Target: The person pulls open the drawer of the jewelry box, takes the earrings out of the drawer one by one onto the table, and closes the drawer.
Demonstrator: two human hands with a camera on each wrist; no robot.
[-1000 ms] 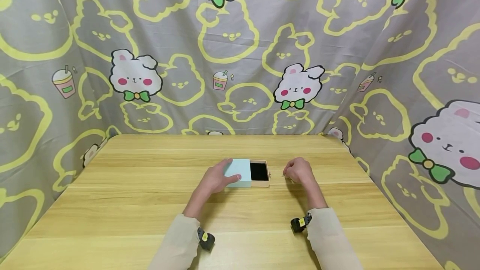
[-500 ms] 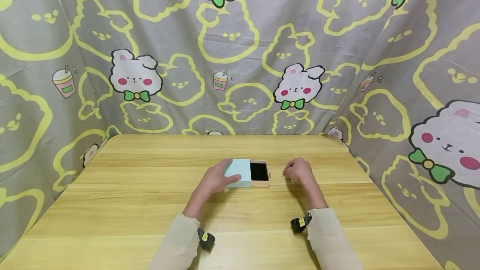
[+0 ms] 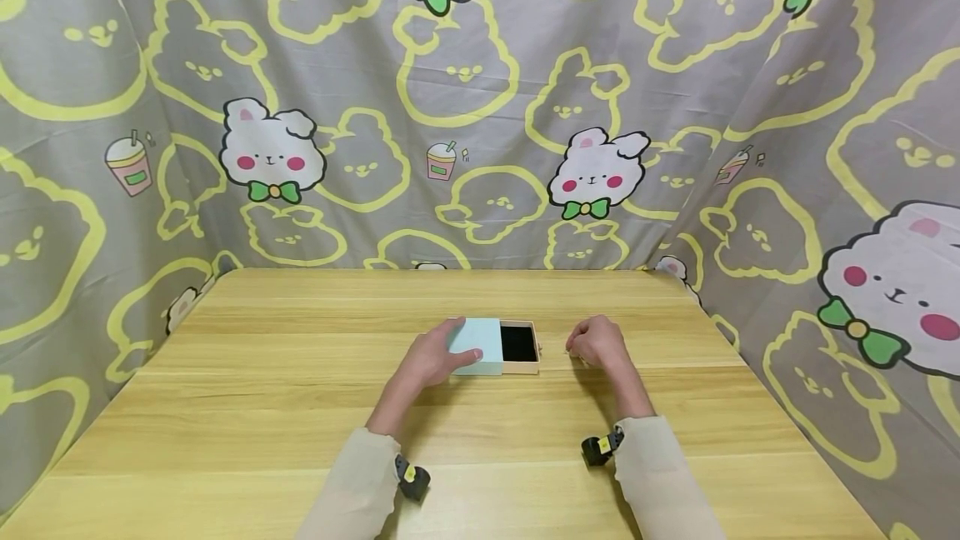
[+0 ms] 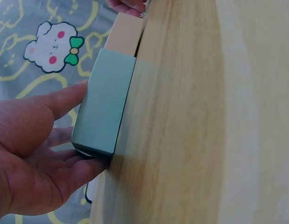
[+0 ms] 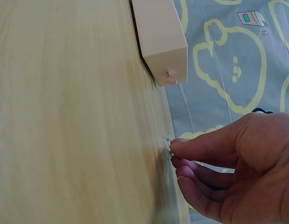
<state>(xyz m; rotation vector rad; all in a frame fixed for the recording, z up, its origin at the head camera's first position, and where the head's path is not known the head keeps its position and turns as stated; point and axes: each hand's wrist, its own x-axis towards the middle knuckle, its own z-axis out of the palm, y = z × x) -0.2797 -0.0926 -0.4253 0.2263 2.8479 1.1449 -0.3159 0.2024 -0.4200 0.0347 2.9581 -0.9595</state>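
Note:
A small drawer box lies on the table, made of a pale blue sleeve (image 3: pixel 483 345) and a pinkish-beige drawer (image 3: pixel 521 367) with a black lining. The drawer sticks out partway to the right, with a small pull loop (image 5: pixel 169 77) on its end. My left hand (image 3: pixel 431 354) holds the sleeve's left end, thumb on one side and fingers around the other. To the right of the drawer, my right hand (image 3: pixel 598 342) pinches a small silvery piece of jewellery (image 5: pixel 167 140) with a bluish star-like part, low over the table. Its exact kind is too small to tell.
The wooden table (image 3: pixel 300 432) stretches around the box on all sides. A grey curtain (image 3: pixel 345 215) printed with yellow outlines and white rabbits hangs behind and beside it. Black wrist cameras (image 3: pixel 412 480) sit on both beige sleeves.

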